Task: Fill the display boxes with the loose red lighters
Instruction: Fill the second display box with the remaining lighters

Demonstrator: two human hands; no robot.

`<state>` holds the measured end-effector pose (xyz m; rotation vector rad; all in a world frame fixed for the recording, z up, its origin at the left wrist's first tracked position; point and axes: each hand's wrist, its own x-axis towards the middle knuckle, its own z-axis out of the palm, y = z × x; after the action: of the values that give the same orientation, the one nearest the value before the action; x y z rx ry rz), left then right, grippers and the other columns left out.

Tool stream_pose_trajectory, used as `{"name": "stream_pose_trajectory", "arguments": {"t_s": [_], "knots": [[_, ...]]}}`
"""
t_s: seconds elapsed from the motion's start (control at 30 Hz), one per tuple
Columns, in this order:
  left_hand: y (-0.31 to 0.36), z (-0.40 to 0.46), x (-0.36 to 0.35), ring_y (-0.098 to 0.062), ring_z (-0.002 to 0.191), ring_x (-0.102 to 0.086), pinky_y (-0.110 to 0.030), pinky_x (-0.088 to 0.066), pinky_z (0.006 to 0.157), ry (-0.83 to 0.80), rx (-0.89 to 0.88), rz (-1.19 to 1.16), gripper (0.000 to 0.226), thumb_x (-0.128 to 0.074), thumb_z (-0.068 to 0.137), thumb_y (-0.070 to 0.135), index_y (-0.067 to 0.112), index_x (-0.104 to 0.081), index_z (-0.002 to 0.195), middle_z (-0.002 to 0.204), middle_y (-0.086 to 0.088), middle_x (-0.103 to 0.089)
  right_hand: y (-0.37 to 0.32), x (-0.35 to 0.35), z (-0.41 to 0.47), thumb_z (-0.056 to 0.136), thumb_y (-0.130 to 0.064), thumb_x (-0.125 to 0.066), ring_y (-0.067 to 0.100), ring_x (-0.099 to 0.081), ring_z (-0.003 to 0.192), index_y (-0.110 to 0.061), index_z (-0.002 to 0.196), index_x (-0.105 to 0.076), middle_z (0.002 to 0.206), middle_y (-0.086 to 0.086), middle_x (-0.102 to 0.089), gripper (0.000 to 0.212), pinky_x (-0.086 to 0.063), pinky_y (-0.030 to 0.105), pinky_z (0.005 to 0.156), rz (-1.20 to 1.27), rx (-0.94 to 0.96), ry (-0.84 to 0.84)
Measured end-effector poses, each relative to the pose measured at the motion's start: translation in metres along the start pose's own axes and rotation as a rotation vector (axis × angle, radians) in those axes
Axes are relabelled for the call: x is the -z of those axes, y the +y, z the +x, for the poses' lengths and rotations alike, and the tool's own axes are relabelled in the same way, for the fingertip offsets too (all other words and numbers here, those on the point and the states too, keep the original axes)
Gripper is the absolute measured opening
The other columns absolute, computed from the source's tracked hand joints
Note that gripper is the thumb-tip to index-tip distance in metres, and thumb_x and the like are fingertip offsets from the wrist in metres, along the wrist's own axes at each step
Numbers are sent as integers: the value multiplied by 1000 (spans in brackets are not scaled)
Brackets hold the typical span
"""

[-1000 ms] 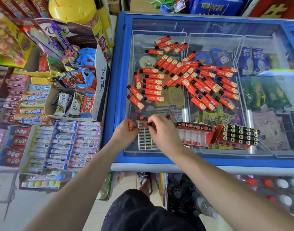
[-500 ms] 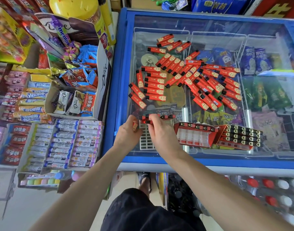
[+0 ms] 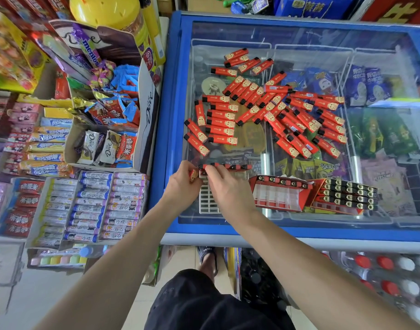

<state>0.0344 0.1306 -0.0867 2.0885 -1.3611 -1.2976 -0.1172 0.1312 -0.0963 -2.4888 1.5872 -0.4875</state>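
A: Entry, head view. Both hands sit at centre frame over the glass lid of the blue chest freezer (image 3: 171, 129). State of each?

B: The left hand (image 3: 181, 184) is clenched around one red lighter (image 3: 193, 175); its gold-printed end pokes out between thumb and fingers. The right hand (image 3: 228, 189) has its fingers curled down at the top row of the white grid tray (image 3: 205, 201), right where a short row of lighters (image 3: 228, 166) already stands with black caps up. Whether those fingers are pinching a lighter, I cannot tell; they cover the spot.

A: And the loose stock?

B: The pile of loose red lighters (image 3: 271, 108) lies flat on the glass in the upper centre of the frame, scattered at all angles, some overlapping, well apart from the hands.

A: Other boxes?

B: Right of the hands, a partly filled red display box (image 3: 279, 195) shows one row of black caps along its top edge and clear cells below. Just beside it, further right, the full display box (image 3: 347, 195) shows several rows of caps.

A: Surroundings?

B: The candy shelf (image 3: 85, 163) fills the left of the frame.
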Motion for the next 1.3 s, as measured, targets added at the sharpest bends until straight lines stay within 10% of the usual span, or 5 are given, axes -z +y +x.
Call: {"name": "stream_pose_trajectory", "arguments": {"t_s": [0.43,0.83,1.07,1.3], "knots": [[10,-7,23,-23,73,-62,-43,-54,76,96,138,-686,12,-59,95,17,16,-59,82,70,0,-64,2,10,1,89,-4,-67,24,-60,54,-9,106,-59,83,3,-63,19,-46,36,40,150,5,13],[27,-22,33,-20,76,-65,-35,-52,83,74,40,-997,18,-55,98,3,11,-54,82,78,-7,-66,-24,70,7,102,-6,-54,30,-72,76,-1,117,-61,95,19,-71,17,-60,37,64,1525,-793,-265],[14,-24,29,-23,84,-69,-38,-57,84,54,-59,-538,10,-63,94,4,13,-67,92,86,-9,-73,-2,76,7,90,2,-66,28,-73,81,-12,102,-71,91,10,-73,19,-62,41,78,1197,-725,-52],[10,-14,20,-1,91,-66,-8,-43,63,13,-106,-160,19,-64,100,28,28,-63,119,111,10,-65,20,65,-1,82,-7,-70,7,-59,75,-20,91,-64,83,-7,-63,16,-51,26,69,693,-465,-67]]}}
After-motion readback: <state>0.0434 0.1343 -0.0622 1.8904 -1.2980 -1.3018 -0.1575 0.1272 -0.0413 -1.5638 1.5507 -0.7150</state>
